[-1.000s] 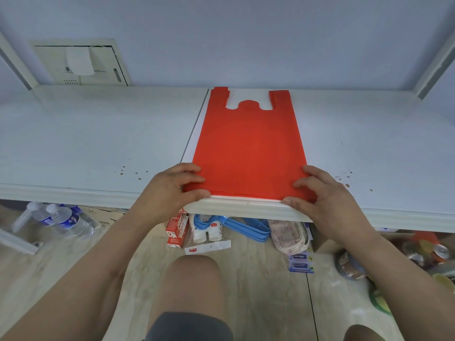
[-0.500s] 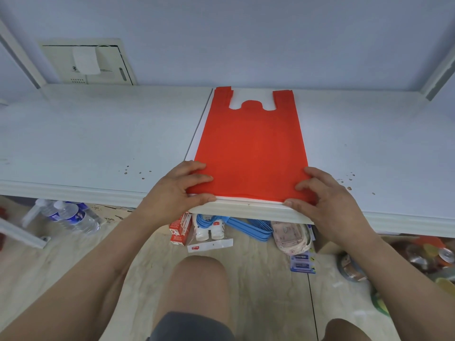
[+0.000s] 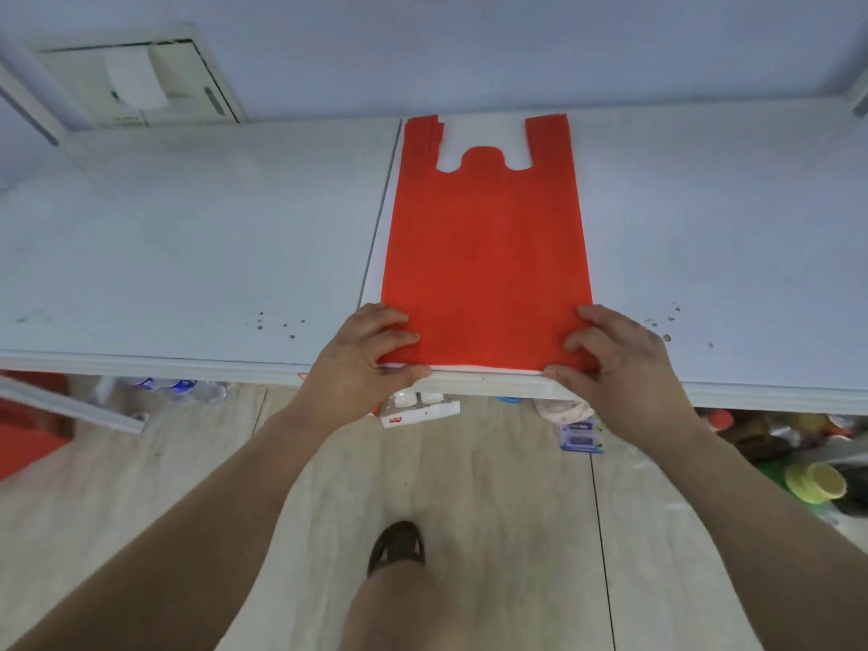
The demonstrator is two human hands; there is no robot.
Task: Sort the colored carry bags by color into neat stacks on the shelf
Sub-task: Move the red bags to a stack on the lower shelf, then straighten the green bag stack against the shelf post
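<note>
Camera view raised since earlier frame, knee lower in view, shoe (image 3: pixel 397 547) now visible; hands unmoved at near corners. Red bag (image 3: pixel 484 256) flat on white shelf (image 3: pixel 188 256), handles toward wall, white layer showing beneath along left and near edges. Left hand (image 3: pixel 361 364) fingers curled on near-left corner, thumb under shelf lip. Right hand (image 3: pixel 615 359) fingers curled, pinching near-right corner.

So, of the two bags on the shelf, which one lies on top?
The red bag lies on top. The white bag is under it; only a thin white strip shows along the red bag's left and front edges.
</note>
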